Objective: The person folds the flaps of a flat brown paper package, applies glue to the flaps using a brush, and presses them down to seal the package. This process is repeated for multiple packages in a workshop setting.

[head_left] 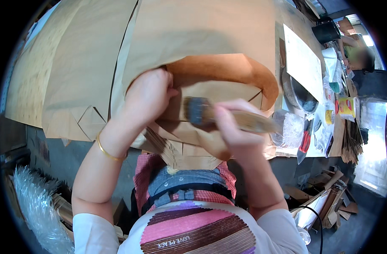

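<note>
A large brown paper bag (202, 36) lies on the table in front of me, its near end spread into a wide opening with a curved rim. At the left of that opening, the curled fingers of my left hand (153, 91) grip the paper edge; the fingertips are partly hidden. A flat paintbrush (197, 111) with a wooden handle and a metal band is in my right hand (240, 127), slightly blurred. Its bristles point left over the folded paper of the bag's end. Below my hands, a stack of folded brown paper (172, 154) juts past the table's near edge.
More brown paper sheets (81, 76) lie to the left. At right are a white board (302, 63) over a round basin (293, 91), a red-handled knife (304, 146) and clear plastic (288, 129). Another person (358, 55) is far right. Cardboard scraps (324, 194) lie below the table.
</note>
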`<state>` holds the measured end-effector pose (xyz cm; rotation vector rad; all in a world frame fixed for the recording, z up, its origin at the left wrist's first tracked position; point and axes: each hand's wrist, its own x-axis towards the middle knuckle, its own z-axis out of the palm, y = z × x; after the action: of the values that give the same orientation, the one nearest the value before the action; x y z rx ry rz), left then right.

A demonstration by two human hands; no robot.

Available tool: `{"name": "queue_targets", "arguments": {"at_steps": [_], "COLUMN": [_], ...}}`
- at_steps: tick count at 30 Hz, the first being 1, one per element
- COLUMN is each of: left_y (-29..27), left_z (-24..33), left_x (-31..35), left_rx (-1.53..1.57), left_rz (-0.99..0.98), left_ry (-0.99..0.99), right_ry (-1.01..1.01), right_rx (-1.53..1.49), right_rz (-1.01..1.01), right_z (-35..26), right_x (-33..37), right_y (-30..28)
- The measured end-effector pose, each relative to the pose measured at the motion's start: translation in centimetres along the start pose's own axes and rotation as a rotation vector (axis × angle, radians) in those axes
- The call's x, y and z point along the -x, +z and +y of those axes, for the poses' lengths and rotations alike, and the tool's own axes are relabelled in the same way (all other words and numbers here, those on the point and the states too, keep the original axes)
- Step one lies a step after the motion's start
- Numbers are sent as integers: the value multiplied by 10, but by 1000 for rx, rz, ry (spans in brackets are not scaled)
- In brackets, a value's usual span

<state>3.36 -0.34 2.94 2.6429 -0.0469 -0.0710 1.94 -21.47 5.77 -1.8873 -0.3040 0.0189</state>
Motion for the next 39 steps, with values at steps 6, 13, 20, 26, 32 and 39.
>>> {"name": "queue_targets", "arguments": {"at_steps": [6,13,20,26,32,39], "left_y": [7,9,13,10,4,66], "left_z": [3,22,42,56,-6,-5], "left_x": [-7,-5,-6,0,32,22], "left_rx": [-33,-182,-489,-533,-90,-418], "left_rz": [87,132,126,46,334,321], "left_ry": [-114,-2,172,366,339,-23], "right_ry": [-58,-118,-144,39,177,165], "right_rx": [47,557,-660,-1520,-1668,-1643], "right_rz": [4,46,532,73,-5,-88], "right_z": [15,24,55,120,118,121], "right_x": [-4,11,-28,-48,-50,-52], "right_y": [11,-58,-68,4,6,4]}}
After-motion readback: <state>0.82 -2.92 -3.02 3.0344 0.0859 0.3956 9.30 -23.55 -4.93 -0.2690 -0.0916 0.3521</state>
